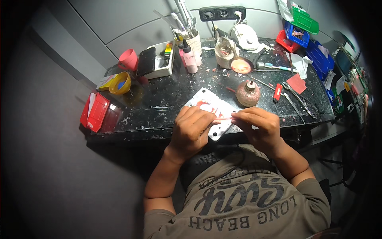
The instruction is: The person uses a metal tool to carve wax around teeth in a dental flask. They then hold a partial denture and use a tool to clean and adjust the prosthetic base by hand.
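Observation:
A thin pink strip [225,118], perhaps wax, is stretched level between my two hands. My left hand [193,126] pinches its left end, fingers curled and pressed together. At the other end my right hand [260,124] grips it between thumb and fingertips. Below them lies a pale flat plate [217,132] with round dark holes near its corners, jutting over the table's front edge. Red and white material [207,106] sits on the plate, partly covered by my left hand. Just beyond my right hand stands a round, stained spirit lamp [247,95] with a narrow top.
On the dark table [155,115], a red lighter [277,92], pliers [293,93] and a pink sheet [296,83] lie right. Behind are a pan [241,65], bottles [190,59] and a white tray [164,69]. A yellow bowl [120,83] and red box [98,113] stand left.

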The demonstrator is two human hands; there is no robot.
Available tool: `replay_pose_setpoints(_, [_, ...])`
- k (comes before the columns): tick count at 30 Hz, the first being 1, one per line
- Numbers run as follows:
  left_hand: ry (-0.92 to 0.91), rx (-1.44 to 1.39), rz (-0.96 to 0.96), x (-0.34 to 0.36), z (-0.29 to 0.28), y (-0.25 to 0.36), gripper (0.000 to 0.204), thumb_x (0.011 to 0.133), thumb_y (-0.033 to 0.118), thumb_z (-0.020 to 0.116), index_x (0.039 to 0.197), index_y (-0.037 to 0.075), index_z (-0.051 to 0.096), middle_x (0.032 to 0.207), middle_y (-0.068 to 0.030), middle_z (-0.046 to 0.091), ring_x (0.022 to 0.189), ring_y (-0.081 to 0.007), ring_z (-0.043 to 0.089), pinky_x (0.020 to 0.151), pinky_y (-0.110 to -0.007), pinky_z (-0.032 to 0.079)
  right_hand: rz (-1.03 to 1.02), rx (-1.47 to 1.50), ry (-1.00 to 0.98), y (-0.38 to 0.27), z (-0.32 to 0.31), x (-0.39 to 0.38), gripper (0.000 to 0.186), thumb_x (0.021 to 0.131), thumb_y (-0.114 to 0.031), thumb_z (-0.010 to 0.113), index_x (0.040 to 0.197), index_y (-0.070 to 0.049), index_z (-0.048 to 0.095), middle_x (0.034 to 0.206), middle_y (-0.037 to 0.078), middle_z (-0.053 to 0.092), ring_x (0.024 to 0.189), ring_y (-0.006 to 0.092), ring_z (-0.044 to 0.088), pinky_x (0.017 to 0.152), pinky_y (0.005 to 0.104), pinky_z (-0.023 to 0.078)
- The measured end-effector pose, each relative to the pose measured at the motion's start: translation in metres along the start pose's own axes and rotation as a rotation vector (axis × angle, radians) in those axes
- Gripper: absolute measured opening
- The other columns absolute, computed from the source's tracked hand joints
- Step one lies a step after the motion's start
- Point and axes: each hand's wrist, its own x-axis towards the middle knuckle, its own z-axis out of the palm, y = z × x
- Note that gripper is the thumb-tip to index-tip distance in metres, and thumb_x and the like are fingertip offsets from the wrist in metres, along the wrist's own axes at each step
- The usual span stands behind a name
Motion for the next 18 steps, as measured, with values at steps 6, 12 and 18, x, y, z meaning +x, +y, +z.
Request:
replay_pose_setpoints(6, [-0.042,0.104,0.046,-0.005,0.0,-0.002,0.012,0.084,0.008,0.078,0.092,0.004,0.069,0.085,-0.0087,0.067,0.08,-0.0286,0.065,0.081,-0.042,0.051,0.029,-0.028,-0.021,0.002,0.005,-0.001,0.016,0.088,-0.004,0.081,0.103,-0.001,0.077,0.088,0.014,0.074,0.075,0.0284,0.072,0.064,0.037,0.056])
replay_pose_setpoints(12, [0.005,0.085,0.123,0.004,0.001,0.005,0.02,0.081,0.004,0.079,0.099,-0.001,0.072,0.093,-0.0113,0.074,0.082,-0.0288,0.068,0.078,-0.039,0.05,-0.017,-0.058,-0.037,-0.001,0.004,-0.003,0.016,0.089,-0.002,0.079,0.104,-0.001,0.075,0.087,0.013,0.072,0.075,0.0295,0.071,0.064,0.0378,0.056])
replay_pose_setpoints(18, [-0.018,0.034,0.132,0.001,0.004,0.004,0.022,0.081,-0.002,0.075,0.103,-0.002,0.072,0.093,-0.0132,0.074,0.083,-0.0305,0.07,0.076,-0.041,0.053,-0.029,-0.041,-0.026,-0.002,0.001,-0.004,0.015,0.089,-0.001,0.077,0.104,-0.001,0.075,0.088,0.013,0.072,0.076,0.0297,0.071,0.065,0.038,0.056])
